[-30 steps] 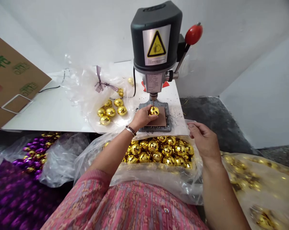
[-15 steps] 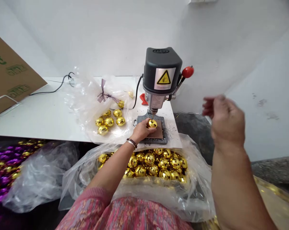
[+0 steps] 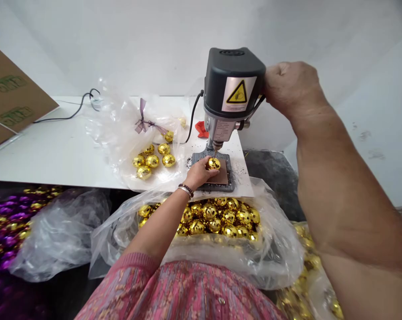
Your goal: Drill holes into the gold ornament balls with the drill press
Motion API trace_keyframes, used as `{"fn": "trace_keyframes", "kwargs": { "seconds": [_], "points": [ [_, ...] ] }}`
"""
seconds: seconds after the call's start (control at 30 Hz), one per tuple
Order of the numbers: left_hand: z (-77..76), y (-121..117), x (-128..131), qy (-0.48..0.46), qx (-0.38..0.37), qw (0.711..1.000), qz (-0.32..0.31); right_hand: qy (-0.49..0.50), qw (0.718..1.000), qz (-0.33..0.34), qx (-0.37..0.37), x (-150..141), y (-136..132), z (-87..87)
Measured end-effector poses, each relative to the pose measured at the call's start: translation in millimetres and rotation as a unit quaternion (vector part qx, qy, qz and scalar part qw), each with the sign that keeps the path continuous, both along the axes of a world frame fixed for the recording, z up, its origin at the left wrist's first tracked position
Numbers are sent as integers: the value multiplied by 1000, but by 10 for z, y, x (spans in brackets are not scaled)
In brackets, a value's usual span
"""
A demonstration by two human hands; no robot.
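My left hand [image 3: 201,173] pinches a shiny gold faceted ball [image 3: 214,163] against the brown pad [image 3: 221,176] on the base of a small drill press [image 3: 234,84]. The drill bit [image 3: 216,153] stands just above the ball; whether it touches I cannot tell. My right hand [image 3: 292,86] is closed at the drill press's right side, wrapped round the lever's end. The lever's red knob is hidden inside that hand, and only part of the dark lever rod [image 3: 257,106] shows below it.
An open plastic bag of gold balls [image 3: 209,212] hangs at the table's front edge. More gold balls lie on a clear bag [image 3: 121,146] on the white table [image 3: 37,155]. A cardboard box [image 3: 17,98] stands left. Purple and gold balls [image 3: 10,218] fill the lower left.
My right hand has moved up and left from the open air onto the drill press lever. My left hand keeps the ball under the bit. The view has shifted slightly.
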State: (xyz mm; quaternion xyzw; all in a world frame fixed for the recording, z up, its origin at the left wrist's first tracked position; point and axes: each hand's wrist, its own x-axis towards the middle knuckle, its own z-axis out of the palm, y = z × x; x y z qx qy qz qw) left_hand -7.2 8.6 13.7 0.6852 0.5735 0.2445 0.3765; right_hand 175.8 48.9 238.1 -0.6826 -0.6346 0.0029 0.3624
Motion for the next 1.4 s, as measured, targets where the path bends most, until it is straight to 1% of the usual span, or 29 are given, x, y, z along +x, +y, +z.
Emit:
{"fn": "trace_keyframes", "kwargs": {
  "seconds": [0.07, 0.1, 0.17, 0.2, 0.27, 0.37, 0.47, 0.63, 0.7, 0.83, 0.93, 1.07, 1.23, 1.4],
  "points": [
    [-9, 5, 4, 4, 3, 1000, 0, -12, 999, -35, -26, 4, -107, -67],
    [-13, 7, 6, 4, 4, 1000, 1, -17, 999, -36, -28, 9, -188, -108],
    [-17, 9, 9, 5, 1, 1000, 3, -16, 1000, -2, 10, 17, -372, -203],
    [-17, 9, 10, 4, -2, 1000, 3, -14, 1000, 3, 24, 14, -459, -253],
    [-13, 7, 12, 0, -6, 1000, 1, -14, 999, -25, 27, -10, -596, -349],
    [-9, 1, 17, -3, -8, 1000, 6, -12, 997, -81, 9, -84, -692, -484],
    [-19, -1, 20, 0, -4, 1000, 11, 1, 995, -86, 45, -141, -724, -660],
    [-39, 10, 14, 11, 3, 1000, -3, 10, 987, -25, 157, -126, -781, -1017],
    [-37, 12, 10, 11, 1, 1000, -4, 7, 982, -13, 190, -114, -786, -1111],
    [-27, 3, 6, 8, -1, 1000, -1, 1, 974, -13, 228, -111, -756, -1218],
    [-37, -5, 6, -7, -6, 1000, -4, -6, 970, -14, 242, -102, -726, -1305],
    [-70, -7, 8, -17, 7, 1000, -2, -7, 967, -14, 253, -84, -687, -1418],
    [-73, -10, 15, -31, 3, 1000, -5, 13, 963, -23, 268, -101, -662, -1522],
    [-38, -26, 7, -16, 9, 1000, -5, 42, 971, -19, 236, -160, -707, -1693]
  ]
}}
